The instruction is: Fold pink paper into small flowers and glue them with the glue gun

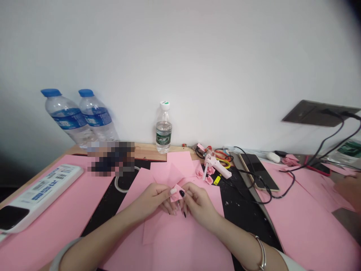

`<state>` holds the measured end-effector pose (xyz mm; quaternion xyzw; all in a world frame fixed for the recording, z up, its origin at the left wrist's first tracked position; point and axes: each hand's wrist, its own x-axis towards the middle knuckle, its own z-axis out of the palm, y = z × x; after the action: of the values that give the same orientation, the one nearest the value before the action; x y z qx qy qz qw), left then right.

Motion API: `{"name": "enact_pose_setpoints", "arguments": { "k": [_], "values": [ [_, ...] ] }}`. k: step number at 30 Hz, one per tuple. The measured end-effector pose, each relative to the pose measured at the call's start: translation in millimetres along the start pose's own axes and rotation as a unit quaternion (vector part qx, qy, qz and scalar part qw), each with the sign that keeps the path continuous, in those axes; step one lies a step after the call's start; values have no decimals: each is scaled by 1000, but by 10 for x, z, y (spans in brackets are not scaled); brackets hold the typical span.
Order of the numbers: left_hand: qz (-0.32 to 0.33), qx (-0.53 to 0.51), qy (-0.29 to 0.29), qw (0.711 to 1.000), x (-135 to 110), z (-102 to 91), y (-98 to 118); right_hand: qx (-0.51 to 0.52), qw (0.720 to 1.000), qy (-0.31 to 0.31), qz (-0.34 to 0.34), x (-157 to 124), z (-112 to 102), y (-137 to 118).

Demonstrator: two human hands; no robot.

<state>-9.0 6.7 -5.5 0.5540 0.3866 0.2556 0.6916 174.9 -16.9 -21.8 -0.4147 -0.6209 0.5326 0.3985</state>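
Observation:
Both my hands meet over the pink paper sheets in the middle of the desk. My left hand and my right hand pinch a small folded piece of pink paper between their fingertips, thumbs on top. Just beyond them lie three small pink paper roses and a white glue gun.
Two blue-capped water bottles and a smaller white-capped bottle stand by the wall. A white remote control lies at left, a phone with black cables at right. Another person's hand shows at the right edge.

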Motion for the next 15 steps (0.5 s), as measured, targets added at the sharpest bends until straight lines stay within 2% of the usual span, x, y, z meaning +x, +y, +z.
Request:
{"name": "enact_pose_setpoints", "arguments": {
  "k": [6,15],
  "values": [
    [6,5,28,1000,1,27,-6,15,1000,-3,15,9,2,-31],
    [19,8,38,999,2,45,-42,40,999,3,31,19,8,-26]
  ]
}}
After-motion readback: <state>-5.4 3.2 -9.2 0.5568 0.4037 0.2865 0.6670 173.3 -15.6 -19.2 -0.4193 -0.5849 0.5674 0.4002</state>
